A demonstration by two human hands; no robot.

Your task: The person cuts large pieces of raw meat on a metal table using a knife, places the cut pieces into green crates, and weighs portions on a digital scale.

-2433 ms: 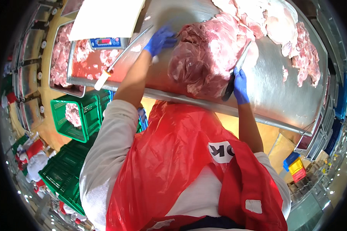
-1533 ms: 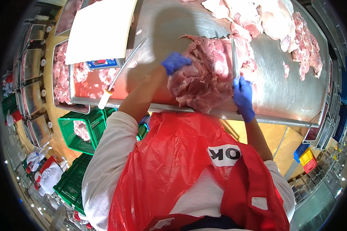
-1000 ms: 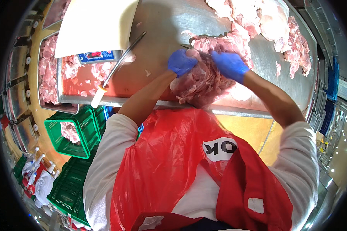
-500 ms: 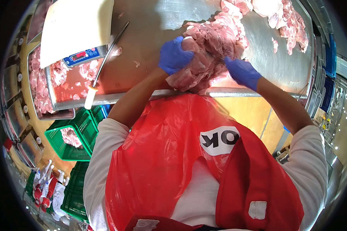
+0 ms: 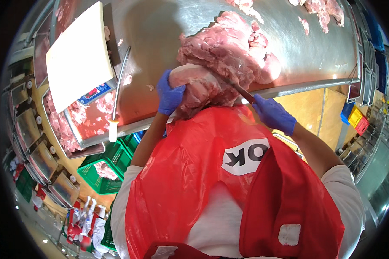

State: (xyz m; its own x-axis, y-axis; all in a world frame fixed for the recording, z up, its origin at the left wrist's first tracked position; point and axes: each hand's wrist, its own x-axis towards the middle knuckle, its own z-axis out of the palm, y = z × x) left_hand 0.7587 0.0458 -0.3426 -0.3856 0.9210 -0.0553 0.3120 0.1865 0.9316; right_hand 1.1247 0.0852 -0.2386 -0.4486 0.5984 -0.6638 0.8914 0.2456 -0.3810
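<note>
A large piece of raw meat (image 5: 199, 84) lies at the near edge of the steel table (image 5: 160, 32), against a bigger heap of meat (image 5: 220, 47). My left hand (image 5: 170, 93), in a blue glove, grips the left side of that piece, its fingertips partly hidden by the meat. In my gloved right hand (image 5: 274, 114) is a knife (image 5: 243, 92), closed around the handle. Its blade points up and left into the meat, so the tip is hidden.
At the left are a sharpening steel (image 5: 120, 86) with a white handle, a white board (image 5: 80, 56) and a blue scale (image 5: 96, 93). Meat trimmings (image 5: 103, 103) lie around them. Green crates (image 5: 101, 170) stand below the table's left edge. More meat (image 5: 324, 11) is at the far right.
My view has turned a little. The right hand has drawn back toward me, bringing the knife blade into sight. My left hand has moved lower on the meat's left side.
</note>
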